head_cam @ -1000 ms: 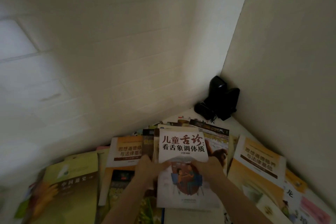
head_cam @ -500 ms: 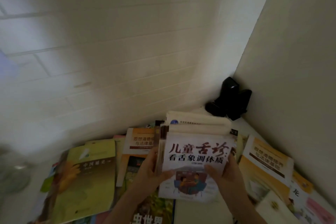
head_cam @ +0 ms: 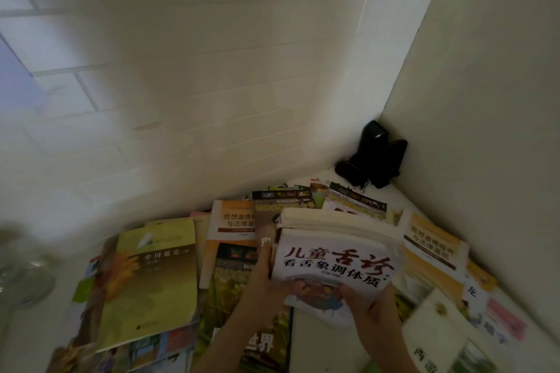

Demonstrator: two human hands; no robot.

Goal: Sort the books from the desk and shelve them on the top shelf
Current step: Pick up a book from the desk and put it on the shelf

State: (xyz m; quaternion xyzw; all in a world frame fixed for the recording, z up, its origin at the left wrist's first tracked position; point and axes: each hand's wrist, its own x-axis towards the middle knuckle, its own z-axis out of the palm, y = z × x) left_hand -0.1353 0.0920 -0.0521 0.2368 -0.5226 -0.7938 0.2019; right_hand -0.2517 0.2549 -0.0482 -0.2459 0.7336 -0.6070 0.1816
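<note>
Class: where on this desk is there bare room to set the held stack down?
One bare desk strip lies under the right hand, beside the blue-edged book. A smaller patch fronts the black object. Elsewhere books overlap.

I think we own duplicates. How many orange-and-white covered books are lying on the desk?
2. One orange-and-white book lies left of the held stack, the other right of it. More may be buried.

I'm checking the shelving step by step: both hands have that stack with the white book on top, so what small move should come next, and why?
Probably lift the stack clear of the desk toward the shelf. The left hand grips its left edge and the right hand its lower right corner, and its far edge is tilted up above the loose books lying around it. No shelf is in view.
</note>
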